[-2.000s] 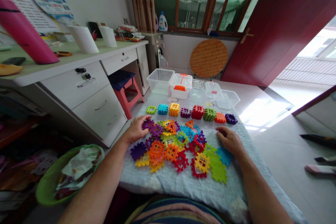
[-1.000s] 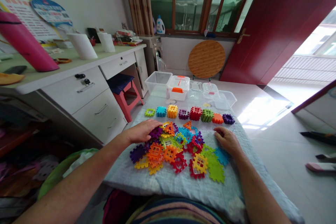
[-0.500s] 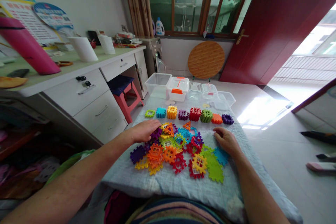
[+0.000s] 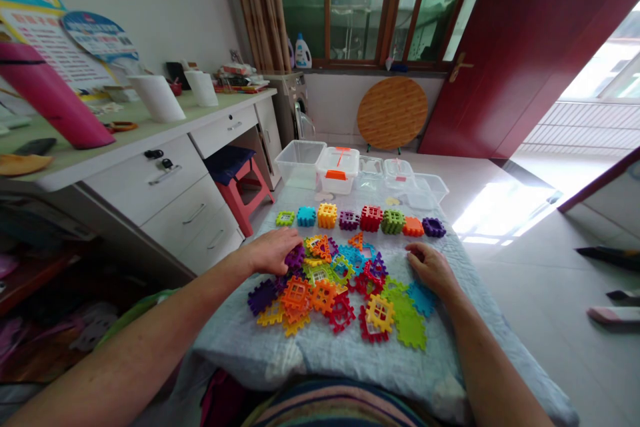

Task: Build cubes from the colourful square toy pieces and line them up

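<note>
My left hand rests at the left edge of a loose pile of plastic building tiles, its fingers loosely stretched and apart from any grip. Beside its fingertips lies a purple tile. My right hand lies on the cloth to the right of the pile, fingers slightly bent, with nothing seen in it. A blue tile and a green tile lie near its wrist. In the pile are an orange window tile, a yellow window tile and several red ones.
Behind the pile runs a row of stacked tiles sorted by colour, including a red stack and a yellow stack. Clear plastic boxes stand at the table's far end. A desk and a stool are on the left.
My left hand has shifted slightly left, a little away from the pile. The right hand and the tiles look unmoved.
</note>
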